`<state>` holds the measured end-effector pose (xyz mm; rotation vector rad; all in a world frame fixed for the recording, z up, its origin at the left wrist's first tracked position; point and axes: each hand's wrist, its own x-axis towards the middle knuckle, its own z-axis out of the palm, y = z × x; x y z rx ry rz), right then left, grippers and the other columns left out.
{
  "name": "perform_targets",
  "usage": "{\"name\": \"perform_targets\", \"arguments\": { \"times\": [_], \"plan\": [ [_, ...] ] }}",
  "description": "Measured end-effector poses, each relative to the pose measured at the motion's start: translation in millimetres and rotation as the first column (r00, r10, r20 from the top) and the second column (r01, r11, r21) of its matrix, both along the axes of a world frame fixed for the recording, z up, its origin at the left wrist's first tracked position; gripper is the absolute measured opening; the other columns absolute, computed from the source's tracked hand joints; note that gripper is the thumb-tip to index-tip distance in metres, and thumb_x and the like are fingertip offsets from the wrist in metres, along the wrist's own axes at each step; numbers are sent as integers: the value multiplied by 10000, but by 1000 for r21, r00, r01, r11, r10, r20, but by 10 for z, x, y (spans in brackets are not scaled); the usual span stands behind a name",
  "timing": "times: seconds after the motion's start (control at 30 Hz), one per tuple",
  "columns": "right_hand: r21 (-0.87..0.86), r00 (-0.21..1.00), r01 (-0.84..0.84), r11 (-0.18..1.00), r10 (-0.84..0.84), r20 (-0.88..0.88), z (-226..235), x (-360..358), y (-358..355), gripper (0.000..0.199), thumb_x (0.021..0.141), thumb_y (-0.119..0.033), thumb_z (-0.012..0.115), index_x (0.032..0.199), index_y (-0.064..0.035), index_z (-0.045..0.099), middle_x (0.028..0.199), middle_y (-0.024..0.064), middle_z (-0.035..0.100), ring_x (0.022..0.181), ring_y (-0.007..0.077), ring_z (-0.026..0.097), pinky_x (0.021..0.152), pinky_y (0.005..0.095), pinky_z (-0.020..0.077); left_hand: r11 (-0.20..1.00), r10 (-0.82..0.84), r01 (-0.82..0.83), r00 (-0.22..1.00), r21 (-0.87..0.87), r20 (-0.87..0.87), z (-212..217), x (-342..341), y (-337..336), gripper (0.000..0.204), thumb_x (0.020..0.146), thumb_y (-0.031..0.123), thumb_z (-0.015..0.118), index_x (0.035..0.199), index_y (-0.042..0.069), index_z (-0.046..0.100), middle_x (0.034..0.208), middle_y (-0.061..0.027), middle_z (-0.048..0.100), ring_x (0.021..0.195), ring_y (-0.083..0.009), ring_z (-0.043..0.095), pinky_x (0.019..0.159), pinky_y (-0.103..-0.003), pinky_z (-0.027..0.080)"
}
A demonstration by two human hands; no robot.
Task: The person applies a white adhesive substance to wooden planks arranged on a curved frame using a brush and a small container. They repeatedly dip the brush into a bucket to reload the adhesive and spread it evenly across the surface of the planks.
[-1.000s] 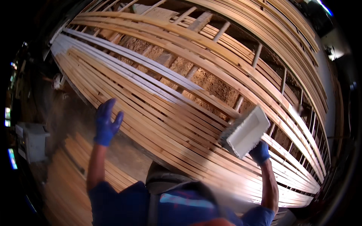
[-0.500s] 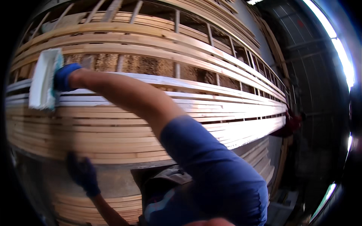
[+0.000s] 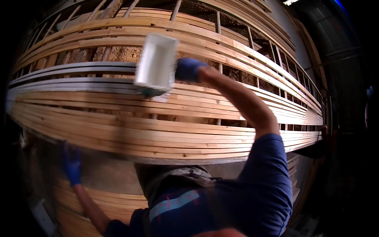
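My right hand, in a blue glove, grips the right side of a white open box-shaped container. Its fingers are partly hidden behind the box. The container is tilted, its hollow facing me, over long thin wooden strips. Below its lower edge, a small white patch shows on the wood. To the left, several strips have a white coating, while those nearer me are bare wood. My left hand, also gloved in blue, holds nothing; its fingers are spread beside the near edge of the strips.
Farther off, more bare strips lie across a rack with metal crossbars; sawdust-like material shows beneath. Another wood stack stands at the far side. Below my left hand lie more strips. A dark figure, unclear, is at the far right end.
My right hand has carried the white container rightward along the strips, and its hollow now shows more. My left hand's fingers appear more spread. The whole view has shifted somewhat.
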<state>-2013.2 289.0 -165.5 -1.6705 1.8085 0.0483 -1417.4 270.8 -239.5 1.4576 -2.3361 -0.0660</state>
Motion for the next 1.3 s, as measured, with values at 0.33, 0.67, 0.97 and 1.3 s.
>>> {"name": "perform_targets", "arguments": {
  "times": [0.33, 0.67, 0.97, 1.3],
  "plan": [
    [-74, 967, 253, 965, -254, -11, 386, -2104, 2358, 218, 928, -243, 616, 1093, -115, 679, 1020, 73, 682, 876, 189, 625, 811, 326, 515, 996, -76, 79, 995, 39, -72, 108, -1433, 1936, 503, 895, 163, 685, 1343, 11, 514, 1337, -181, 551, 1246, -327, 510, 1079, -403, 373],
    [77, 937, 305, 949, -313, 156, 68, -2922, 2974, 218, 873, -315, 627, 824, -122, 717, 685, 15, 627, 617, 155, 541, 575, 324, 449, 969, -234, 240, 967, 56, -97, 50, -3421, 3859, 431, 905, 81, 624, 1315, -4, 520, 1301, -181, 563, 1215, -330, 517, 1059, -420, 374],
    [-25, 953, 134, 991, -136, -270, 797, -5086, 5653, 258, 919, -245, 570, 1099, -91, 673, 1009, 179, 694, 911, 282, 660, 821, 402, 525, 990, -67, 93, 972, 109, -226, 505, -4761, 5774, 355, 894, 43, 642, 1238, -11, 569, 1249, -156, 592, 1127, -289, 566, 998, -370, 415],
    [-29, 916, -62, 998, 46, -398, 624, -6746, 6988, 312, 918, -358, 586, 1018, -87, 705, 896, 113, 711, 777, 271, 636, 737, 393, 510, 982, -53, 86, 981, 170, -188, 297, -6309, 7906, 381, 878, 90, 655, 1238, -7, 576, 1218, -180, 604, 1085, -330, 579, 971, -401, 436]
  ]
}}
